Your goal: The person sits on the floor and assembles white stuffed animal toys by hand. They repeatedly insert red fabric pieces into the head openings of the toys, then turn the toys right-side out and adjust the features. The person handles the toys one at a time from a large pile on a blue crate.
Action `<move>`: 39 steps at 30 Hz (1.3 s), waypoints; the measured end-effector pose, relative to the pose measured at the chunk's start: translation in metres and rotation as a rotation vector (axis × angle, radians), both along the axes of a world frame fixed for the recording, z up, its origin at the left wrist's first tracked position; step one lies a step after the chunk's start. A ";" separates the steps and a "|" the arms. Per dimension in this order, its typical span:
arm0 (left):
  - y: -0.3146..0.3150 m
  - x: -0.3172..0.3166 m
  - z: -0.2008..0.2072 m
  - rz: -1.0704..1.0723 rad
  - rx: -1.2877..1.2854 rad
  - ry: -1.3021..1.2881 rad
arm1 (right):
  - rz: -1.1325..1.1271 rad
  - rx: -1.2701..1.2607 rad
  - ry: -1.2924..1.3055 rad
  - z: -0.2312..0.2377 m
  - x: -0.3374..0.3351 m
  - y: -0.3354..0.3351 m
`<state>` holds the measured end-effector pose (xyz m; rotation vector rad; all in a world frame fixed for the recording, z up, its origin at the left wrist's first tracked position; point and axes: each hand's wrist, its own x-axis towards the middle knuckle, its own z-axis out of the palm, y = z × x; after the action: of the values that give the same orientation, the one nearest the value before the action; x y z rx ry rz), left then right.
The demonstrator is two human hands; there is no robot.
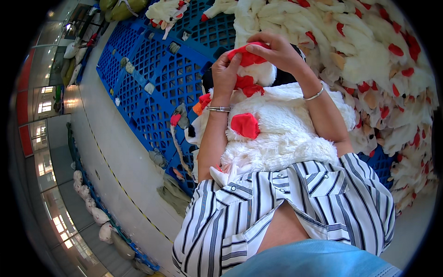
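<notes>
A white plush skin (277,111), unstuffed and furry, lies across my lap. At its far end both hands hold up a red fabric piece (249,58). My left hand (224,71) pinches the left end of it between thumb and fingers. Thumb and fingers of my right hand (279,51) are closed on its right side, with the fingers partly behind the cloth. Just below the hands hang more red flaps (249,86). Another red patch (245,125) stands out on the white fur nearer to me.
A large heap of white plush skins (369,55) with red parts rises on the right. Blue plastic pallets (152,69) cover the floor ahead and left, with small fabric scraps on them. Another plush skin (167,15) lies far off. White sacks (99,214) line the left side.
</notes>
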<state>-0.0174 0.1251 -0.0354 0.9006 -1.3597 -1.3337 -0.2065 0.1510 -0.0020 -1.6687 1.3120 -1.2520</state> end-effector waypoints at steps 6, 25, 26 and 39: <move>0.001 0.001 0.000 -0.011 -0.012 -0.017 | -0.056 0.052 0.021 0.001 0.003 0.000; -0.041 0.016 0.000 0.040 0.258 0.146 | -0.140 -0.065 0.369 0.011 -0.008 -0.046; -0.049 0.022 0.001 0.066 0.295 0.254 | -0.165 -0.105 0.311 0.006 -0.008 -0.047; -0.080 0.028 0.040 -0.028 0.267 0.545 | 0.089 -0.322 0.277 0.021 0.020 -0.088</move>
<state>0.0107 0.0449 0.0048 0.6217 -0.7881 -1.6581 -0.1868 0.0629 0.0188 -2.1679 1.2220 -1.2629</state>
